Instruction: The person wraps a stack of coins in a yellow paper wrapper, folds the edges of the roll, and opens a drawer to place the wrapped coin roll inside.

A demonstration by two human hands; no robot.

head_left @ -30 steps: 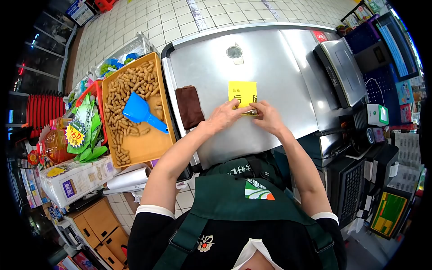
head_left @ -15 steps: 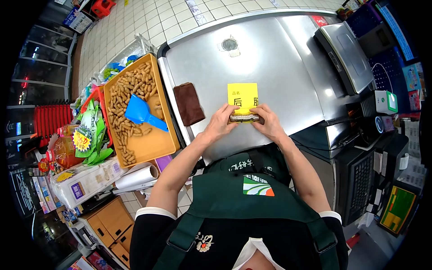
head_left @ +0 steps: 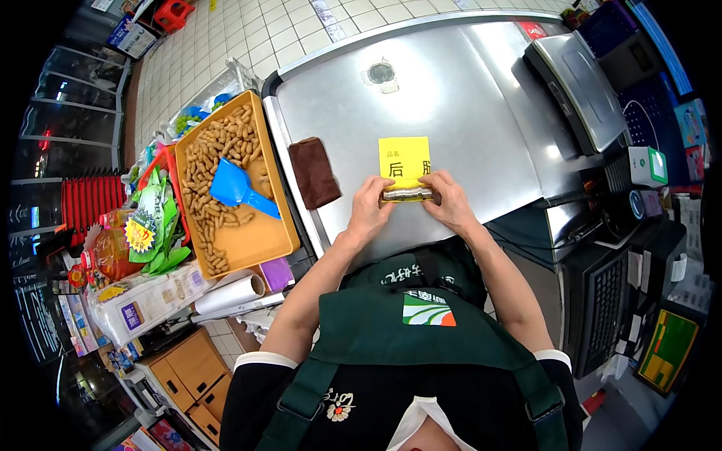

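Observation:
A row of stacked coins (head_left: 407, 194) lies on its side across the near end of a yellow paper sheet (head_left: 404, 154) printed with black characters. My left hand (head_left: 370, 204) is closed on the left end of the coin stack, thumb and fingers also pressing the paper. At the other end, my right hand (head_left: 450, 201) pinches the coins and paper the same way. A strip of yellow paper shows along the near side of the coins. To the left of my hands a folded brown cloth (head_left: 314, 173) lies on the steel counter (head_left: 481, 98).
Left of the counter stands an orange tray (head_left: 259, 252) of peanuts (head_left: 199, 169) with a blue scoop (head_left: 237, 188). A scale-like metal device (head_left: 583, 90) sits at the right. Farther down are a keyboard (head_left: 602, 301) and black cables (head_left: 526, 242).
The coin stack has turned slightly within the paper, with a bit more yellow along its near side. Both hands stay at its ends, their fingers shifted a little.

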